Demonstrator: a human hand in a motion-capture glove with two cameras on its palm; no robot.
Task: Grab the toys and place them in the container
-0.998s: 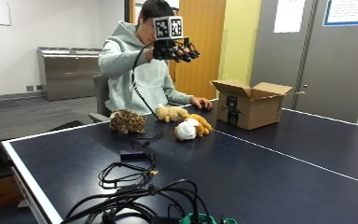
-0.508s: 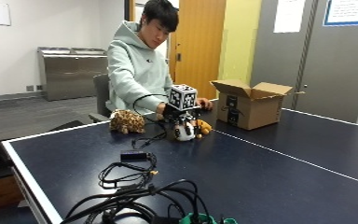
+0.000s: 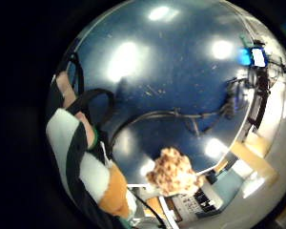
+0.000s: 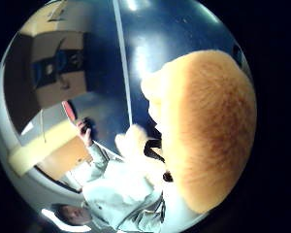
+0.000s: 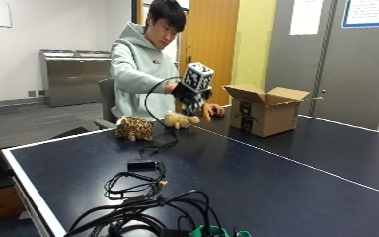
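Note:
In the outside view my gloved right hand (image 5: pixel 192 96) is raised above the table, just left of the open cardboard box (image 5: pixel 263 109). It grips an orange and white plush toy (image 5: pixel 207 113), of which only an orange edge shows below the glove. That orange plush (image 4: pixel 208 131) fills much of the thumb side palm view, and its orange and white body (image 3: pixel 112 191) lies against the palm in the little finger side view. A tan plush toy (image 5: pixel 179 120) and a spotted plush toy (image 5: pixel 135 128) lie on the dark blue table (image 5: pixel 294 187) below the hand.
The person's bare left hand (image 5: pixel 216 111) rests on the table beside the box. A tangle of black cables (image 5: pixel 143 197) and a small black device (image 5: pixel 141 164) lie near the front. A white line (image 5: pixel 294 165) crosses the table.
One second ago the hand was up by the person's face. It then came down onto the orange and white toy on the table, and now it has lifted that toy toward the box.

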